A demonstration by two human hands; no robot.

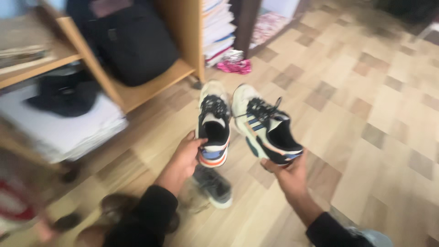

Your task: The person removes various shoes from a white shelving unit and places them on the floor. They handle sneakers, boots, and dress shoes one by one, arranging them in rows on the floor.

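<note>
I hold a pair of sneakers above the wooden floor (366,114), one in each hand, just in front of the wooden shelf unit (183,50). My left hand (185,155) has its grip closed on the heel of the left sneaker (213,123), thumb pressed to its side; my right hand (288,176) cradles the right sneaker (267,128) from beneath at the heel, fingers curled round the sole. Both shoes point toe-first toward the shelf unit, close together but not touching. A grey shoe (215,185) lies on the floor below my left hand, farther from the shelf unit. A black bag (132,41) sits inside the shelf unit, with stacked papers (219,27) at its right edge and a pink cloth (235,66) at its foot. I judge the pair lifted and carried; setting them down calls for keeping both level.
</note>
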